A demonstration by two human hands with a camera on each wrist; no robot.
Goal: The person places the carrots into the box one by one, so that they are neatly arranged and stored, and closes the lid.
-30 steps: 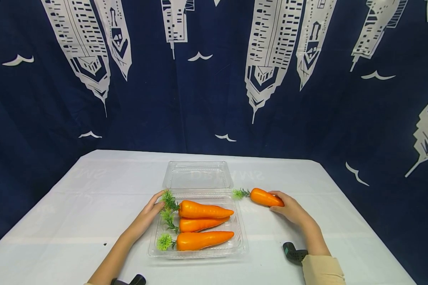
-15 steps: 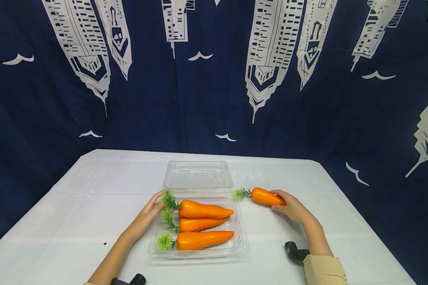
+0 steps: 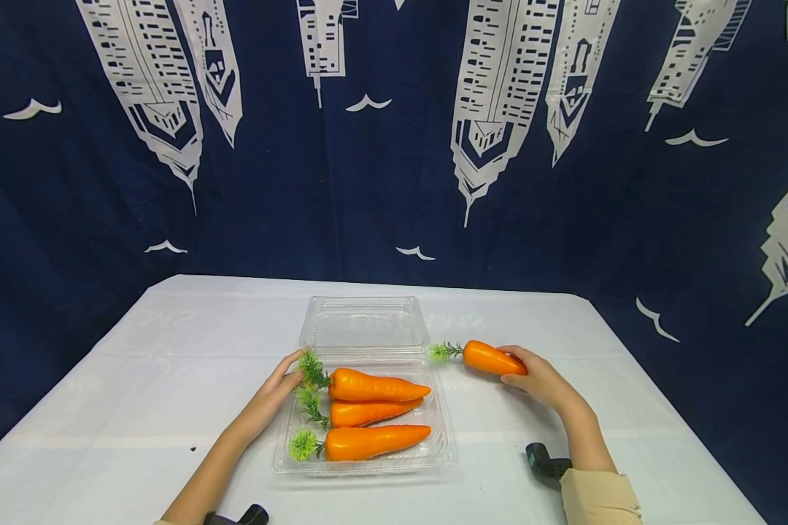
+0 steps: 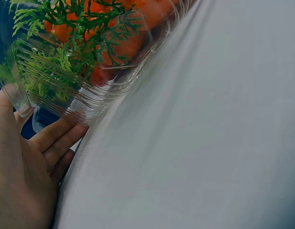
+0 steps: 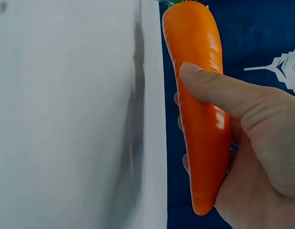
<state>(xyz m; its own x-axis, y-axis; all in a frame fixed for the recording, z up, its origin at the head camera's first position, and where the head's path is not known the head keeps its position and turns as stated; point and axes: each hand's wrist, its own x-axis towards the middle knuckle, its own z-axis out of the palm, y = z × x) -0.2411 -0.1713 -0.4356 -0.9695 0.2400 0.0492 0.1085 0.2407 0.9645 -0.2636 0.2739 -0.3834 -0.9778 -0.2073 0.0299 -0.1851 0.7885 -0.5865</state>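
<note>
An open clear plastic clamshell container (image 3: 443, 452) lies on the table, its base toward me and its lid (image 3: 364, 324) folded back flat. Three glossy orange carrots, among them the front carrot (image 3: 377, 442), lie in the base with their feathery green tops to the left. At the base's left rim, my left hand (image 3: 272, 394) holds the edge between thumb and fingers, beside the green tops (image 4: 85, 38). Right of the container, my right hand (image 3: 541, 379) grips another carrot (image 5: 199, 114) by its tapered half, thumb on top and fingers behind. That carrot's greens point left, near the container's right back corner.
A white cloth covers the table (image 3: 138, 394). Beyond its back edge hangs a dark blue curtain (image 3: 368, 182) with white building prints. Each wrist wears a black camera, such as the right wrist camera (image 3: 546, 463). A small dark speck (image 3: 193, 449) lies on the left.
My right hand has lifted the carrot slightly, and its thick end has risen a little. The left hand, the container and the carrots in it stay put.
</note>
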